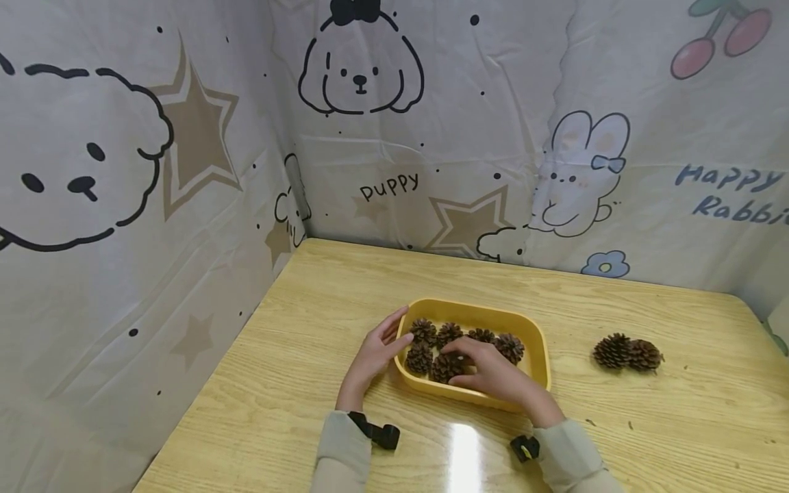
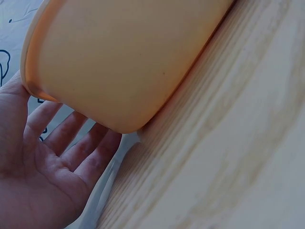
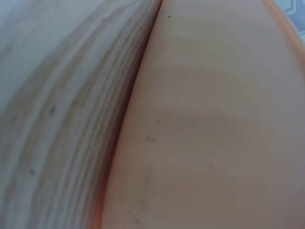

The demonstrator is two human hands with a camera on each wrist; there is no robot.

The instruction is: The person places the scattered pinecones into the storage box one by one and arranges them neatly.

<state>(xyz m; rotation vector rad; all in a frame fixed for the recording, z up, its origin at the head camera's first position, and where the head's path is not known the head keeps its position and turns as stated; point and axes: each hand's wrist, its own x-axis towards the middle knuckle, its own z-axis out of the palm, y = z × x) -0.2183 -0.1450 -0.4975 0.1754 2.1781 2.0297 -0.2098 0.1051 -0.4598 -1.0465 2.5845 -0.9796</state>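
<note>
A yellow plastic bin (image 1: 537, 342) with rounded corners stands on the table and holds several brown pine cones. My left hand (image 1: 374, 352) grips the bin's left end, thumb over the rim and fingers along the outer wall. The left wrist view shows that hand (image 2: 52, 167) with its fingers against the bin's outside (image 2: 128, 57). Inside the bin, my right hand (image 1: 490, 370) holds a pine cone (image 1: 446, 368) near the front wall between thumb and fingers. Only the bin's side (image 3: 205, 124) and the table appear in the right wrist view; the hand is out of sight there.
Two more pine cones (image 1: 627, 352) lie side by side on the wooden table (image 1: 296, 342), right of the bin. A printed cloth (image 1: 456, 137) hangs behind the table and along its left. Small dark crumbs dot the tabletop at right.
</note>
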